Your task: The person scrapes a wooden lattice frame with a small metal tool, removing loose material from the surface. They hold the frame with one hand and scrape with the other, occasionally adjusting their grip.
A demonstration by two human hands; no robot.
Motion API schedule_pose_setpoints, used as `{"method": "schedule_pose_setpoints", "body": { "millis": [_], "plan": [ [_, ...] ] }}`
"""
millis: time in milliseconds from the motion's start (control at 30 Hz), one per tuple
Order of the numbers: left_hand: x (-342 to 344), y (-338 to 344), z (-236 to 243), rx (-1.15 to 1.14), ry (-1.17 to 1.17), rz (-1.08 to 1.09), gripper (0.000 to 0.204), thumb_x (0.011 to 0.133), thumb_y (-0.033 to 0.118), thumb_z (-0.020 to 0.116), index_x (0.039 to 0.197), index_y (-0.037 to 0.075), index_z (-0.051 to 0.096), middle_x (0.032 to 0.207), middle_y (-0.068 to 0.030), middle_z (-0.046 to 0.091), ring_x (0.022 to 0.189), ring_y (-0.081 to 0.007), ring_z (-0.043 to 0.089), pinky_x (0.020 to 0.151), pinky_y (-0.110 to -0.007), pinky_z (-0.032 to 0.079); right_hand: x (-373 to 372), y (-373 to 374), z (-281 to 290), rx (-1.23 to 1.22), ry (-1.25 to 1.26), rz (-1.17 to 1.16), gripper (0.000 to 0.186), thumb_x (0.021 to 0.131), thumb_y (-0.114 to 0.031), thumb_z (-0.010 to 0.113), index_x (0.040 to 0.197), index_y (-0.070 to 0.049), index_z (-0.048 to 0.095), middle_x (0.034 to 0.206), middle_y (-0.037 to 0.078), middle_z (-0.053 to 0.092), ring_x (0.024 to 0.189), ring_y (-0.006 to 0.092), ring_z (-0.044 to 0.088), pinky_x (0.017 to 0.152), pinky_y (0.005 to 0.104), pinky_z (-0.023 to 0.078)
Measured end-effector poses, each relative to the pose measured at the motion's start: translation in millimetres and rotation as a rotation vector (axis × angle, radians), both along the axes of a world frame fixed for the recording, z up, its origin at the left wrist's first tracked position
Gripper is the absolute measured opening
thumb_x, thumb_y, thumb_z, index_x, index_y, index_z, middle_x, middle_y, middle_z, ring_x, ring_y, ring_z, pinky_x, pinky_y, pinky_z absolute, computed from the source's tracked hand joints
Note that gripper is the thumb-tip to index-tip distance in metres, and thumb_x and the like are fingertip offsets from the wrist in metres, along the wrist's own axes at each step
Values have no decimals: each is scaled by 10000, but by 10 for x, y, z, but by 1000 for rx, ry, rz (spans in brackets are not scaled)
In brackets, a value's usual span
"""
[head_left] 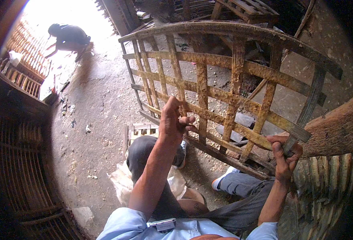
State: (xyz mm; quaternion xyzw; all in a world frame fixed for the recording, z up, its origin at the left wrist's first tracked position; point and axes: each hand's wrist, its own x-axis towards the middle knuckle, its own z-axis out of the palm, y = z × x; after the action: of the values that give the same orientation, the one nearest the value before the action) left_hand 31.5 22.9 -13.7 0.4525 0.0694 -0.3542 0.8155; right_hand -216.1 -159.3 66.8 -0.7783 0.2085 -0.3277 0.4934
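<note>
steadying the wooden lattice [201,86] is best done by the right grip [285,160], clamped on its corner. for the left grip [170,122], closure cannot be told.

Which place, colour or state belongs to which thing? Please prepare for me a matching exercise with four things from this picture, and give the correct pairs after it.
Things:
1. Wooden lattice
2. Left hand
3. Right hand
4. Bent-over person

Descriptions:
A. In the bright area, upper left of the picture
B. Closed on the lattice's lower right corner
C. Brown, stained yellowish
D. At the lattice, away from its corners, fingers bent

Pairs: 1-C, 2-D, 3-B, 4-A
</note>
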Motion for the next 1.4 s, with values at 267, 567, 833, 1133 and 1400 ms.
{"method": "schedule_pose_setpoints", "body": {
  "millis": [267,567,833,1133,1400],
  "plan": [
    [-53,-97,91,-42,-28,-6,545,882,518,614,1161,62,505,924,-83,616,565,-145,667,383,-220,513,4,27,42,-52,0,16,113,877,-118,681,921,-23,725,891,61,722,826,155,666,783,304,517],
    [-71,-99,-3,-69,7,61,689,823,520,683,1258,47,435,1028,-92,528,605,-153,682,401,-214,519,21,-43,-48,13,-73,-15,122,874,-134,679,919,-32,728,873,59,720,789,138,648,750,284,502],
    [-6,-67,-36,48,60,29,625,807,627,605,1206,170,454,1027,-55,518,593,-172,602,444,-313,459,-103,-39,-31,-151,135,0,197,908,-184,646,940,5,690,952,113,690,874,175,629,820,333,493],
    [58,-3,-89,3,115,20,484,797,538,602,1088,182,449,1047,-51,506,637,-185,610,522,-352,459,-93,-103,-181,-109,28,2,216,919,-183,633,987,17,674,959,126,681,898,204,642,838,357,505],
    [-69,-41,-133,-40,-82,66,197,879,286,513,896,90,524,864,-55,515,699,-225,658,460,-320,496,-130,-131,-132,-230,55,8,203,912,-194,646,976,-9,697,913,98,685,862,186,635,775,337,507]
  ]
}}
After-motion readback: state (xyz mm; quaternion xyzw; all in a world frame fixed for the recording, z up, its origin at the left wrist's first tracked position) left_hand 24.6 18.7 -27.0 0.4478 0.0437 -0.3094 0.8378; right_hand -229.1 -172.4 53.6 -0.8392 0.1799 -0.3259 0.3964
